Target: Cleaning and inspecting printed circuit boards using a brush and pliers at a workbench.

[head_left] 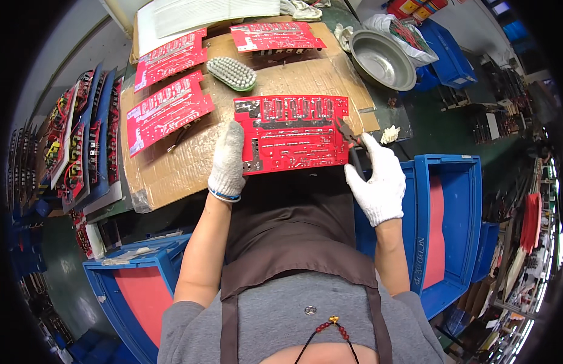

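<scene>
A red circuit board (pixel 301 143) is held solder side up in front of me, over the near edge of the cardboard. My left hand (pixel 227 161), in a white knit glove, grips its left edge. In my gloved right hand (pixel 381 183) is a pair of cutting pliers (pixel 356 150), with dark jaws at the board's right edge. From this view I cannot tell whether the jaws touch the board. Fingers and glove hide part of the handles.
Cardboard (pixel 166 176) covers the bench, bearing more red boards (pixel 169 109) and a green-backed brush (pixel 231 73), bristles up. A metal bowl (pixel 381 60) sits back right. Blue crates (pixel 448 159) flank me; boards stand upright in racks (pixel 81 139) at left.
</scene>
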Tool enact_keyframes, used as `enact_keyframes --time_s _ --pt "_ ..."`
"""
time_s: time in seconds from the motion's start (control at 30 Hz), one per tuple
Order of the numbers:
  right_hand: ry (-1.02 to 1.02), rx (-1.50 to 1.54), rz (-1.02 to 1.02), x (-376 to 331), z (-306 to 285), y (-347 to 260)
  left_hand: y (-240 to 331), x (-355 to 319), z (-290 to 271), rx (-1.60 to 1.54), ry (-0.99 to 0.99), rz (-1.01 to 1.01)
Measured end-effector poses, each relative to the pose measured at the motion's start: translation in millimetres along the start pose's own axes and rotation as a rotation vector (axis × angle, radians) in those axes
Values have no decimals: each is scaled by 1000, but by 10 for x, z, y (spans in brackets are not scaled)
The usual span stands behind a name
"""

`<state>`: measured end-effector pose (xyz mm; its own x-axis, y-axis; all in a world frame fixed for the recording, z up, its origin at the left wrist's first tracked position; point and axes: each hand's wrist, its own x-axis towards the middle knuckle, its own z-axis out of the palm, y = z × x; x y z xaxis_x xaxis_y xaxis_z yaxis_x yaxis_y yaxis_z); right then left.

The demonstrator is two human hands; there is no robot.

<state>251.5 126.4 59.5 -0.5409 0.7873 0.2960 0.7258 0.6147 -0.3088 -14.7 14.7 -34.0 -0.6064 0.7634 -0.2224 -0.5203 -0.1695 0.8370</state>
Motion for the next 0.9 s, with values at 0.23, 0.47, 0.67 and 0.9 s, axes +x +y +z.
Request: enact_keyframes --time_s 0.23,0.47,0.67,0.9 --pt "-85 -57 4 -260 -83 309 110 -27 84 52 15 -6" --pt "-67 -89 -124 -489 -176 410 70 4 15 11 33 -19" --pt "-68 -126 -151 -507 -164 413 113 -13 78 -53 25 -46" --pt "-102 -177 -85 -582 -106 375 119 -15 91 -67 18 -31"
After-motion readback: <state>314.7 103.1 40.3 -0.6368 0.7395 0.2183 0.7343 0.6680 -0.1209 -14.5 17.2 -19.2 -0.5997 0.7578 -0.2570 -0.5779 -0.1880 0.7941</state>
